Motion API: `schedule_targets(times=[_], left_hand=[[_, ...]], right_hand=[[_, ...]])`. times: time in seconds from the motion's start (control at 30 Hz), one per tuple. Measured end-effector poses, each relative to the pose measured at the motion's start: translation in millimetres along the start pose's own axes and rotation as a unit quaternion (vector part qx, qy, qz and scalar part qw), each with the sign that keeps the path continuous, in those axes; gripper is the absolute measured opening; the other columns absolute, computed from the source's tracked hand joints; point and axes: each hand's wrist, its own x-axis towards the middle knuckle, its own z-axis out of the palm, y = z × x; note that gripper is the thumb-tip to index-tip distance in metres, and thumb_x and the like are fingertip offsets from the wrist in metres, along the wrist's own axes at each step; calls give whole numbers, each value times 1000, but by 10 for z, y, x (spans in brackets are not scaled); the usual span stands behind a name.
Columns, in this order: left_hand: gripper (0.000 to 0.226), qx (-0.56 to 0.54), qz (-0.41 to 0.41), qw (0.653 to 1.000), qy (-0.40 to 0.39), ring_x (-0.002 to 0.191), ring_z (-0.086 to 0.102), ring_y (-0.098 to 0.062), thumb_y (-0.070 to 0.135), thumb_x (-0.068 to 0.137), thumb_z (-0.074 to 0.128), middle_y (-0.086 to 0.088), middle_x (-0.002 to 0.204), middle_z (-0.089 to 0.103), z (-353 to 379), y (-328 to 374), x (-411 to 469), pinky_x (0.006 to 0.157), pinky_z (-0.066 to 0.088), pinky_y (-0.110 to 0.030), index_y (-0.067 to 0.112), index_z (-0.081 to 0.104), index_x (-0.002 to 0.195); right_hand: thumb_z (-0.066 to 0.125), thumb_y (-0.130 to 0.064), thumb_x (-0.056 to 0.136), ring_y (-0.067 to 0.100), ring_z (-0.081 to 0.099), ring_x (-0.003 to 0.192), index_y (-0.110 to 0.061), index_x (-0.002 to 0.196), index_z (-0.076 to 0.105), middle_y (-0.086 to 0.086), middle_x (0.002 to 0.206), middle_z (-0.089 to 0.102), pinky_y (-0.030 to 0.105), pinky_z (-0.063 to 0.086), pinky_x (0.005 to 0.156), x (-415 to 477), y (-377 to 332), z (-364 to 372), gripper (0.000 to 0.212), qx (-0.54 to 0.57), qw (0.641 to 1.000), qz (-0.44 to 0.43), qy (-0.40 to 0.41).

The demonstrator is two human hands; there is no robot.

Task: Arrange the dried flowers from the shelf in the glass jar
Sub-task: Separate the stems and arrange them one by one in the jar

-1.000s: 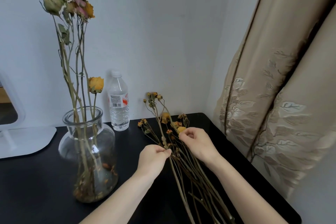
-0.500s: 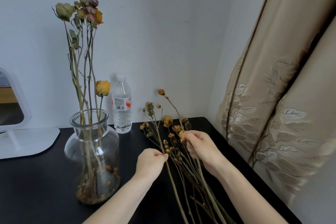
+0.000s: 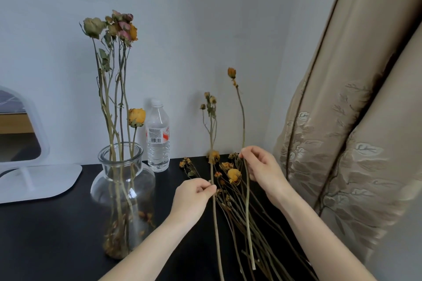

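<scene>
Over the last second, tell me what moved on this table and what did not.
The right hand has pinched one orange-budded stem out of the pile and swung it upright. The left hand keeps pinching its branching stem, which also rose more upright. The glass jar and the water bottle stayed put.

Pale wall (image 3: 205,18), beige curtain (image 3: 354,121), perhaps mirror (image 3: 27,143)
</scene>
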Motion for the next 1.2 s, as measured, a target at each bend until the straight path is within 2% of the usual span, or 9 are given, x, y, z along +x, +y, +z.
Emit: schedule_targets(times=[0.2, 0.33, 0.47, 0.6, 0.7, 0.87, 0.97, 1.03, 1.2], left_hand=[[12, -14, 89, 996, -8, 84, 63, -23, 29, 90, 56, -14, 86, 69, -359, 373, -132, 79, 49, -30, 27, 65, 81], [12, -22, 129, 991, 18, 78, 61, 0, 31, 89, 55, 0, 85, 70, -789, 610, -260, 67, 46, -12, 30, 63, 81], [11, -27, 166, 982, 82, 72, 62, 3, 30, 88, 55, 6, 82, 71, -1295, 869, -382, 69, 43, -19, 29, 63, 82], [12, -51, 186, 969, 153, 60, 49, -14, 24, 91, 53, 19, 53, 60, -1767, 1120, -456, 61, 41, -50, 23, 62, 84], [14, -56, 210, 953, 213, 37, 44, -3, 19, 93, 51, 15, 37, 46, -2049, 1213, -410, 45, 29, -34, 18, 61, 84], [15, -60, 211, 939, 267, 43, 40, -8, 23, 93, 51, -1, 67, 48, -2276, 1222, -253, 52, 28, -20, 18, 62, 84], [17, -71, 193, 940, 273, 47, 42, -20, 24, 93, 52, -14, 71, 48, -2244, 1168, -158, 51, 37, -36, 25, 61, 79], [15, -64, 182, 945, 265, 66, 43, -30, 25, 93, 52, -3, 64, 55, -2204, 1101, -108, 63, 43, -46, 26, 60, 81], [13, -27, 150, 960, 234, 57, 47, 0, 29, 92, 53, 13, 70, 57, -2099, 722, -28, 55, 34, -18, 25, 65, 90]], right_hand=[[43, -28, 97, 1, 30, 41, -21, 77, 57, -13, 43, 34, 21, 27, 49, 91, -372, -1, 25, 28, 997, -47, 47], [43, -28, 97, 2, 31, 43, -23, 75, 57, -13, 44, 36, 20, 28, 48, 118, -694, 119, 27, 70, 993, -80, 52], [42, -23, 98, 0, 34, 42, -21, 75, 58, -13, 49, 38, 13, 31, 44, 135, -1105, 351, 29, 95, 986, -137, 30], [41, -19, 98, 0, 34, 41, -22, 72, 55, -6, 54, 37, 12, 30, 42, 154, -1485, 644, 30, 119, 976, -184, 21], [42, -18, 98, 0, 33, 42, -23, 70, 55, -6, 54, 36, 12, 29, 43, 182, -1664, 830, 31, 125, 971, -203, 17], [43, -21, 97, 1, 34, 44, -25, 69, 57, -11, 51, 38, 13, 30, 44, 209, -1701, 988, 31, 118, 971, -207, 5], [43, -21, 97, 1, 35, 44, -25, 70, 57, -10, 52, 38, 12, 31, 43, 223, -1657, 1012, 31, 113, 973, -203, 3], [43, -20, 97, 1, 35, 44, -25, 69, 58, -11, 51, 38, 12, 31, 42, 235, -1639, 1011, 31, 116, 973, -199, 7], [43, -19, 97, 1, 36, 44, -24, 70, 57, -10, 52, 39, 12, 32, 43, 253, -1578, 1026, 31, 102, 976, -192, 6]])
